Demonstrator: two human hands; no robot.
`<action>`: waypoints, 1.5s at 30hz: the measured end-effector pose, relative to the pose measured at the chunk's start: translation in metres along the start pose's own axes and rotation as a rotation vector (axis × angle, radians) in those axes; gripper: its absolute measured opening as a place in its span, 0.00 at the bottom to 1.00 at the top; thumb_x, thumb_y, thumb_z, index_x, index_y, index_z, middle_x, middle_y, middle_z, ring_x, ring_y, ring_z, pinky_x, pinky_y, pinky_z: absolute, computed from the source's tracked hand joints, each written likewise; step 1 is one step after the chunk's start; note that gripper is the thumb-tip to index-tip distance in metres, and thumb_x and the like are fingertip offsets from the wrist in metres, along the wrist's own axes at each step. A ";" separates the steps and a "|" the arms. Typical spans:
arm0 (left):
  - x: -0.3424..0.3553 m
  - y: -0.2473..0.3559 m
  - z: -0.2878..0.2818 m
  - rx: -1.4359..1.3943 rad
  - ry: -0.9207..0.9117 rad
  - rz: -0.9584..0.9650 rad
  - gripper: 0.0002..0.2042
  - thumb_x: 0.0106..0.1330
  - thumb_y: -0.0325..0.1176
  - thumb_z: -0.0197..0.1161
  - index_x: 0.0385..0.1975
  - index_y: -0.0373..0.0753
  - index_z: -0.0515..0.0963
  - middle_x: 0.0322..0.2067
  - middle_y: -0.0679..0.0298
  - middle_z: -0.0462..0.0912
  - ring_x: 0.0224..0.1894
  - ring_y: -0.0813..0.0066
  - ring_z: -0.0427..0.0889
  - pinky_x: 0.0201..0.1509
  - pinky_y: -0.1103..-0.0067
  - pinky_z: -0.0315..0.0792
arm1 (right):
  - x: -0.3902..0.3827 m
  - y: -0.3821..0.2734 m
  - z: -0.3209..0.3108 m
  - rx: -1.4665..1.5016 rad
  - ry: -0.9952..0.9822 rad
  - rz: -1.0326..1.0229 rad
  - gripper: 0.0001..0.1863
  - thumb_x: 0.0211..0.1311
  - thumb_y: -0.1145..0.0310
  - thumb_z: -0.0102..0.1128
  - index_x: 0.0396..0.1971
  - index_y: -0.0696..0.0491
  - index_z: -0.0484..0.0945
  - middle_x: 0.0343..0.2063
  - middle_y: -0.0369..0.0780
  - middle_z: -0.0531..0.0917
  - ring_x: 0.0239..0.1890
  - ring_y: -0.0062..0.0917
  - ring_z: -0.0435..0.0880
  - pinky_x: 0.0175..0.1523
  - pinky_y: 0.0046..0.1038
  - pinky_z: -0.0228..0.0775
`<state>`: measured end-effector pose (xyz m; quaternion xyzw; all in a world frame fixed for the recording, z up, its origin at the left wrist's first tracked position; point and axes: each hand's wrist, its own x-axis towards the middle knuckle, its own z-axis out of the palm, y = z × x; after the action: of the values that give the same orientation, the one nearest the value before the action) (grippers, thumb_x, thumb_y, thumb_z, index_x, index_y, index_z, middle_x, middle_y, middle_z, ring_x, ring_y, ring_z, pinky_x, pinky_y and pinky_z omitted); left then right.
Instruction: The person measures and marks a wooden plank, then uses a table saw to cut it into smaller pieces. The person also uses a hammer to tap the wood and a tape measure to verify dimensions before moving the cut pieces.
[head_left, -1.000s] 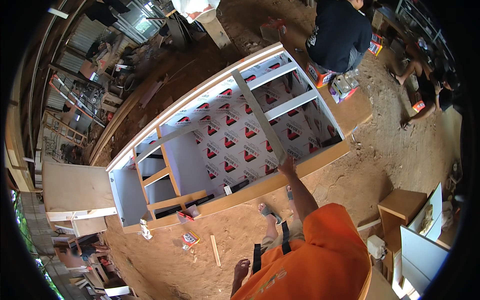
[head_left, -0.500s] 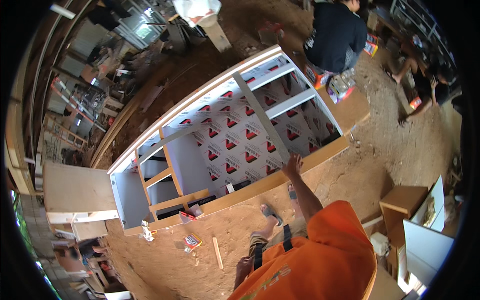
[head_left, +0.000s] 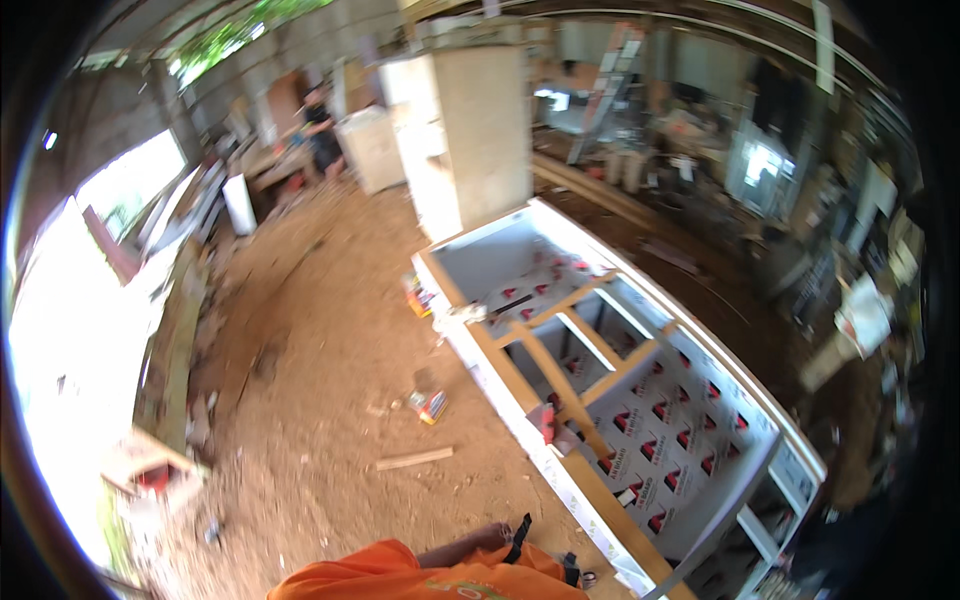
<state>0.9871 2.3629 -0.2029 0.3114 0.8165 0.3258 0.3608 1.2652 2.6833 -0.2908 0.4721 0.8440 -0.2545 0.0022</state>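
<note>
My left hand (head_left: 493,536) hangs low by my waist, next to a black strap (head_left: 518,538) over my orange shirt (head_left: 400,572). Its fingers are small and blurred, so their pose is unclear. My right hand is out of sight. Beside me lies a long cabinet carcass (head_left: 600,480), open side up, with wooden edges and dividers. Its white inner panels carry a red and black print. A small red item (head_left: 548,424) rests on the cabinet's near edge, by the wooden dividers. Further along that edge sits a crumpled white item (head_left: 466,314).
On the dirt floor (head_left: 300,400) lie a wood strip (head_left: 414,459) and a red and yellow packet (head_left: 432,407). A tall pale cabinet (head_left: 480,130) stands beyond the carcass. Far back is a person in dark clothes (head_left: 322,135). A ladder (head_left: 607,90) leans at the back wall.
My view has swung left, toward the far end of the carcass and the bright opening. My right hand, earlier at the carcass edge, has left the picture. The left stays by my waist.
</note>
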 end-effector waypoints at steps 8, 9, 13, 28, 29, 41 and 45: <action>-0.111 -0.130 -0.115 -0.252 0.394 -0.601 0.21 0.65 0.46 0.63 0.50 0.39 0.82 0.43 0.48 0.87 0.47 0.51 0.86 0.51 0.63 0.78 | 0.074 -0.230 0.036 -0.033 -0.588 -0.263 0.14 0.59 0.68 0.61 0.42 0.60 0.79 0.36 0.47 0.83 0.35 0.36 0.83 0.37 0.38 0.76; -0.126 -0.138 -0.131 -0.292 0.473 -0.615 0.20 0.64 0.45 0.63 0.50 0.38 0.82 0.43 0.47 0.86 0.49 0.50 0.86 0.52 0.61 0.78 | 0.085 -0.255 0.047 -0.054 -0.634 -0.274 0.12 0.60 0.68 0.61 0.40 0.60 0.80 0.34 0.46 0.84 0.33 0.34 0.83 0.35 0.37 0.77; -0.184 -0.168 -0.175 -0.483 0.672 -0.776 0.20 0.62 0.42 0.62 0.51 0.39 0.82 0.44 0.46 0.86 0.51 0.52 0.86 0.54 0.63 0.78 | 0.152 -0.343 0.095 -0.151 -0.775 -0.258 0.09 0.61 0.69 0.60 0.32 0.59 0.84 0.27 0.43 0.87 0.23 0.29 0.86 0.26 0.31 0.80; -0.290 -0.231 -0.168 -1.076 0.613 -1.171 0.36 0.56 0.46 0.66 0.67 0.40 0.69 0.61 0.44 0.75 0.64 0.49 0.75 0.67 0.62 0.69 | -0.014 -0.897 0.428 -0.346 -1.036 -1.280 0.18 0.61 0.54 0.59 0.44 0.50 0.84 0.41 0.46 0.87 0.47 0.42 0.86 0.52 0.41 0.78; -0.292 -0.240 -0.180 -1.105 0.683 -1.188 0.36 0.56 0.46 0.66 0.66 0.40 0.70 0.61 0.44 0.75 0.64 0.49 0.75 0.67 0.62 0.69 | -0.054 -0.925 0.437 -0.149 -1.159 -1.000 0.17 0.60 0.55 0.62 0.44 0.50 0.83 0.40 0.45 0.88 0.47 0.40 0.87 0.51 0.39 0.79; -0.445 -0.446 -0.379 -0.983 0.783 -1.045 0.31 0.59 0.48 0.66 0.62 0.40 0.73 0.55 0.46 0.79 0.60 0.49 0.77 0.63 0.60 0.72 | -0.181 -0.978 0.465 -0.156 -0.935 -1.078 0.12 0.65 0.57 0.62 0.33 0.51 0.83 0.25 0.37 0.85 0.26 0.27 0.85 0.33 0.31 0.76; -0.505 -0.509 -0.439 -0.844 0.602 -0.955 0.30 0.60 0.49 0.66 0.60 0.40 0.75 0.53 0.46 0.81 0.59 0.49 0.78 0.61 0.59 0.72 | -0.142 -0.901 0.437 -0.623 -0.844 -0.615 0.13 0.61 0.64 0.54 0.27 0.53 0.85 0.26 0.42 0.86 0.27 0.28 0.86 0.32 0.33 0.78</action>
<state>0.7756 1.5498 -0.1611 -0.3511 0.7322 0.4927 0.3129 0.5215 1.9996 -0.2515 0.0419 0.9027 -0.1498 0.4011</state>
